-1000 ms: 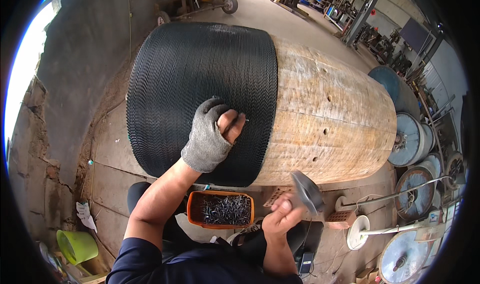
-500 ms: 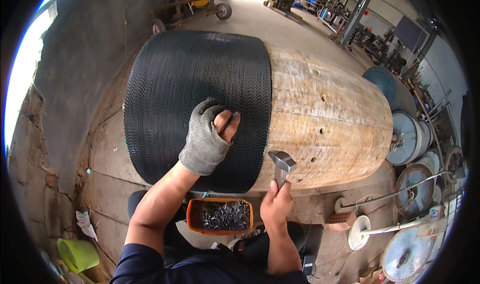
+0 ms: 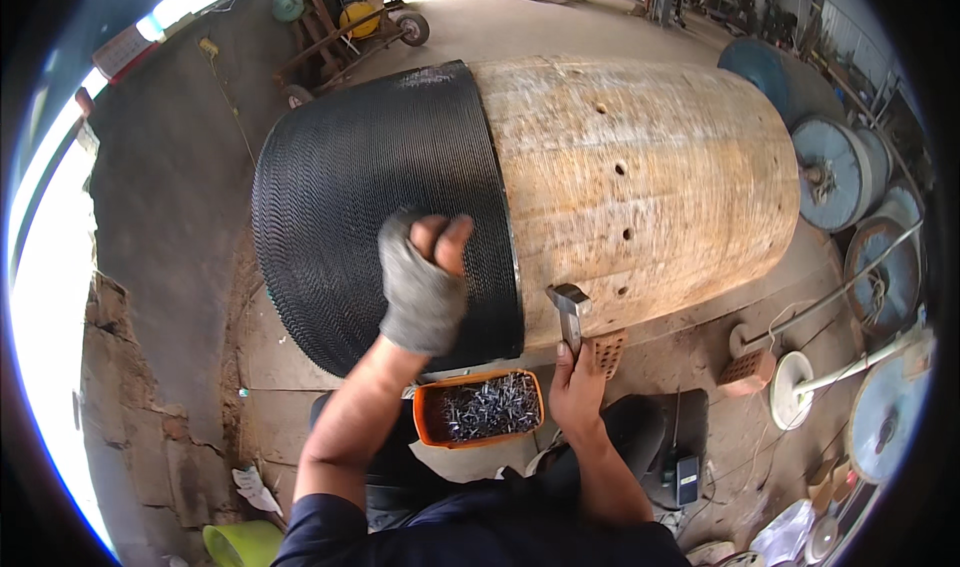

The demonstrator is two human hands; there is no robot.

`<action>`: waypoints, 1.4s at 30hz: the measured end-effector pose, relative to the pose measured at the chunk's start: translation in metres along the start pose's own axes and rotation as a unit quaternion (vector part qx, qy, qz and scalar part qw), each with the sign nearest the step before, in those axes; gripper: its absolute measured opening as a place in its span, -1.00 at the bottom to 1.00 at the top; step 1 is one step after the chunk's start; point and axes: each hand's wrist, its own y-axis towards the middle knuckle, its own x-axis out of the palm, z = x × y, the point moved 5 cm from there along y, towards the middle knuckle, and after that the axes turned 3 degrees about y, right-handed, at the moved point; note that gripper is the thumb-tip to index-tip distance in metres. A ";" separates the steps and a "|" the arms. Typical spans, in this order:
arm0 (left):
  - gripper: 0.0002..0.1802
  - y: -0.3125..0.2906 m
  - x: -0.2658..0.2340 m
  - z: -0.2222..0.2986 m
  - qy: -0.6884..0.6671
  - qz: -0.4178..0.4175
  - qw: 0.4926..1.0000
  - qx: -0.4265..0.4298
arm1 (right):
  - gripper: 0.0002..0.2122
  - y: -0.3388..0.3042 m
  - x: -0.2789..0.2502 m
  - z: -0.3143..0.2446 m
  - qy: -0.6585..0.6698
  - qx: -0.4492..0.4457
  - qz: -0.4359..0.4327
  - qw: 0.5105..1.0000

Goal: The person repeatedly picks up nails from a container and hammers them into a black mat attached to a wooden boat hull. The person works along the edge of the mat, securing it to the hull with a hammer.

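Note:
A large wooden drum (image 3: 650, 167) lies on its side in front of me, its left part covered with a black, finely ridged layer (image 3: 370, 157). My left hand (image 3: 425, 282), in a grey glove with bare thumb and finger ends, is over the black layer near its right edge. Its fingers are curled together; anything pinched in them is hidden. My right hand (image 3: 577, 382) grips a hammer (image 3: 570, 312) by the handle, its metal head up beside the drum's near wooden side. Below sits an orange tub (image 3: 425, 417) holding many small metal pins (image 3: 490, 405).
A perforated brick (image 3: 608, 352) is beside my right hand, another brick (image 3: 747, 371) farther right. Metal-faced rollers (image 3: 830, 172) line the right side. A wheeled machine (image 3: 360, 27) stands at the back left, near a dark wall (image 3: 170, 157). A green bucket (image 3: 243, 544) lies lower left.
The view has turned, so the drum sits at a different slant and the tub appears farther right. The left hand stays over the black layer; the right still holds the hammer.

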 end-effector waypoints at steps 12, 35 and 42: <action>-0.33 -0.032 0.025 0.052 -0.145 -0.070 0.983 -0.089 | -0.79 0.004 -0.002 -0.006 0.066 -0.011 -0.032 0.997; -0.07 -0.036 0.050 0.064 -0.088 -0.039 0.989 -0.115 | -0.82 0.023 -0.015 -0.024 0.045 -0.061 0.006 0.997; 0.05 -0.042 0.018 0.071 -0.088 -0.085 0.983 -0.140 | -0.79 0.025 -0.016 -0.026 0.042 -0.103 0.017 0.994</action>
